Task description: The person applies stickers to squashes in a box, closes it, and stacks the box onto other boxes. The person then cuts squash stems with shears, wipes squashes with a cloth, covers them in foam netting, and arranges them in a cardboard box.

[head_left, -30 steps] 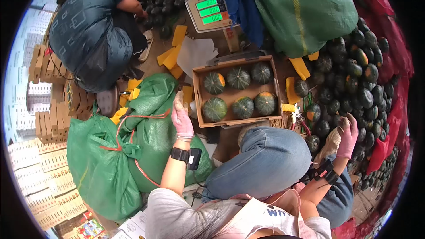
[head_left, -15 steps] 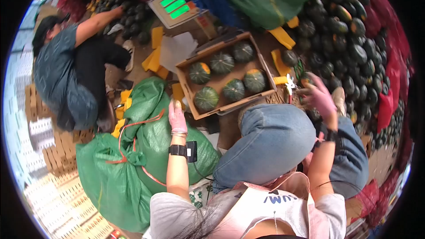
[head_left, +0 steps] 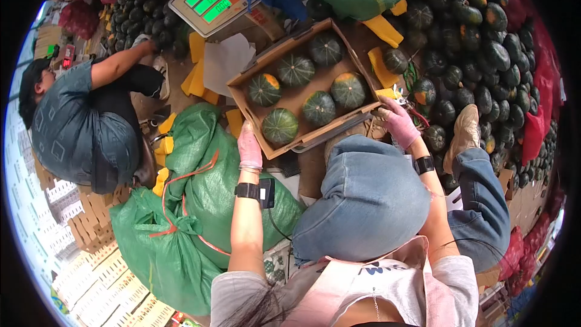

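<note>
A cardboard box (head_left: 270, 149) lies tilted in front of my knees, with several dark green pumpkins (head_left: 296, 71) inside in two rows; some have orange patches. My left hand (head_left: 249, 146), in a pink glove, is at the box's near left corner, fingers pointing up along its side. At the right end of the box is my right hand (head_left: 397, 122), also pink-gloved, with its fingers at the near right corner. A dark tray or scale plate shows under the box's near edge.
Green sacks (head_left: 209, 206) bulge on the left. A digital scale (head_left: 209, 1) stands beyond the box. Many pumpkins (head_left: 496, 56) are heaped at right. A co-worker (head_left: 91, 121) crouches at far left. Yellow foam pieces (head_left: 382, 30) and a paper sheet (head_left: 227, 60) lie around the box.
My right hand has moved left from beside the pumpkin heap to the box's right end. My left hand has come to the box's left corner. The view has shifted.
</note>
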